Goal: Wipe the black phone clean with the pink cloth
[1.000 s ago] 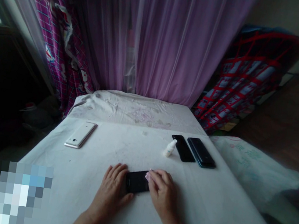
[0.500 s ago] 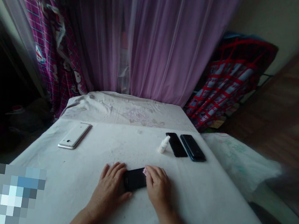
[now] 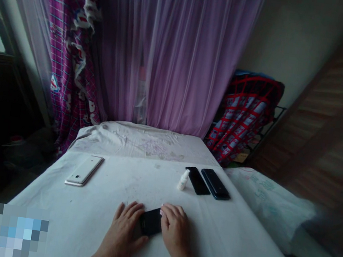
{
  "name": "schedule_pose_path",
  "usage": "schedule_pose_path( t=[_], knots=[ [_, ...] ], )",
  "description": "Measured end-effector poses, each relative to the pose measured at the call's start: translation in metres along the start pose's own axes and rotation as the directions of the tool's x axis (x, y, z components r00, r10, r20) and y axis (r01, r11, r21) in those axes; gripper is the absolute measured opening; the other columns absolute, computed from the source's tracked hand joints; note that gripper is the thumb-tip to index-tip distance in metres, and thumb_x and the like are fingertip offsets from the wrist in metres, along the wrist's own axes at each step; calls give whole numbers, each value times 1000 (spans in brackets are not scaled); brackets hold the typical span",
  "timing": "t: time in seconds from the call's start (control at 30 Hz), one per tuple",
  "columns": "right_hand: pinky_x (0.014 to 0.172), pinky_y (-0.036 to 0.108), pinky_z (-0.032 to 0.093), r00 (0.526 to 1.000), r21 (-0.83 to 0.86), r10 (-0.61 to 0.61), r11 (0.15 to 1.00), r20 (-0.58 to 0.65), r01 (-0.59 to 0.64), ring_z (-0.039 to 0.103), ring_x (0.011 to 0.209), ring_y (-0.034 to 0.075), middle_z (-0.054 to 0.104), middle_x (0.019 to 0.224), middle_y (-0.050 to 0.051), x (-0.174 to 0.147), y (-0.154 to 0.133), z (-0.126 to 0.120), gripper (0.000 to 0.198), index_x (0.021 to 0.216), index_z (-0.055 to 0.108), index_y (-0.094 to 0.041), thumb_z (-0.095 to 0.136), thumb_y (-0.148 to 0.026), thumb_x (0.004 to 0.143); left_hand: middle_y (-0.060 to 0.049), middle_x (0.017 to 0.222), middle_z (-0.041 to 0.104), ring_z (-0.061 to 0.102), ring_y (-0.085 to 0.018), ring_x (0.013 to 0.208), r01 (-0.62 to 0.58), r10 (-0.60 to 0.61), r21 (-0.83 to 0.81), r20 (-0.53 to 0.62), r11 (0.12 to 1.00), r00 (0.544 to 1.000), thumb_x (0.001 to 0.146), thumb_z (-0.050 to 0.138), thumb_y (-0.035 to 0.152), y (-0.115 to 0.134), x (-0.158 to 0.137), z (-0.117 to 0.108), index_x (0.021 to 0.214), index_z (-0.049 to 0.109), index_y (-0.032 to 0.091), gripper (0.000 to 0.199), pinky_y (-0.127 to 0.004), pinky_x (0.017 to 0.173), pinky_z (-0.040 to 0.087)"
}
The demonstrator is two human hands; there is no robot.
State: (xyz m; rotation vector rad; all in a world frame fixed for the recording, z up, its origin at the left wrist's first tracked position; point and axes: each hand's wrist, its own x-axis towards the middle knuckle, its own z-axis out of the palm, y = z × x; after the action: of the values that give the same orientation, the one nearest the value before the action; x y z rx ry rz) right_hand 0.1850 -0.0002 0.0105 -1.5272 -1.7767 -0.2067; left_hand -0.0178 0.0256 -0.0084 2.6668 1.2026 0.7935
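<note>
Phone (image 3: 151, 222) lies flat on the white tablecloth (image 3: 225, 242). Left hand (image 3: 125, 227), fingers slightly spread, at the phone's left end; right hand (image 3: 176, 229) pinches a pink wipe (image 3: 161, 210) over the other. We judge the phone light, stiff, slick-faced, crackable; we favor holding its long edges.

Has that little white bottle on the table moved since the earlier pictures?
No. The white bottle stands in the same place, just left of the flat black phone lying near it; the whole view has shifted.
</note>
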Motion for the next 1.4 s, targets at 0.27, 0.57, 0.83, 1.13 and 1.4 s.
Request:
schedule_pose_path(
  t=[0.27, 0.57, 0.83, 1.13, 1.4],
  knots=[
    [73, 29, 46, 998, -16, -16, 1000, 62, 17, 60, 82, 18, 68, 87, 4, 4, -13, 4, 27, 95, 68, -24, 46, -10, 90, -12, 129, 62, 54, -33, 122, -4, 4, 31, 14, 1000, 1000, 76, 71, 44, 5, 3, 5, 132, 50, 22, 64, -59, 108, 33],
    [66, 29, 39, 995, -141, 44, 989, 94, -30, 57, 75, 19, 62, 80, 4, 18, 3, -3, 16, 81, 66, -24, 53, -18, 90, -13, 135, 57, 49, -31, 127, -34, 36, -30, 82, 999, 996, 84, 63, 45, -1, 22, 1, 137, 46, 21, 60, -57, 110, 30],
    [70, 30, 37, 994, -43, 53, 998, 92, -49, 56, 78, 18, 63, 81, 2, 13, -11, 7, 20, 85, 66, -25, 48, -17, 93, -14, 134, 57, 51, -32, 126, -41, 44, -25, 90, 999, 995, 84, 59, 57, 2, 22, -1, 133, 49, 21, 62, -58, 110, 30],
    [74, 31, 35, 989, 26, 59, 998, 138, -63, 56, 81, 18, 64, 81, 0, 13, -35, 12, 16, 83, 67, -26, 60, -12, 85, -12, 131, 60, 52, -31, 125, 1, 1, -22, 74, 1000, 997, 81, 65, 49, 0, 22, 3, 130, 53, 22, 57, -57, 109, 32],
    [68, 33, 32, 985, -111, 105, 990, 139, -89, 55, 76, 19, 64, 76, 1, 14, -14, -6, 14, 76, 66, -26, 61, -16, 84, -15, 133, 58, 49, -33, 128, -4, 14, -82, 127, 997, 992, 79, 64, 60, -3, 23, -1, 130, 53, 20, 65, -60, 110, 30]
  ],
)
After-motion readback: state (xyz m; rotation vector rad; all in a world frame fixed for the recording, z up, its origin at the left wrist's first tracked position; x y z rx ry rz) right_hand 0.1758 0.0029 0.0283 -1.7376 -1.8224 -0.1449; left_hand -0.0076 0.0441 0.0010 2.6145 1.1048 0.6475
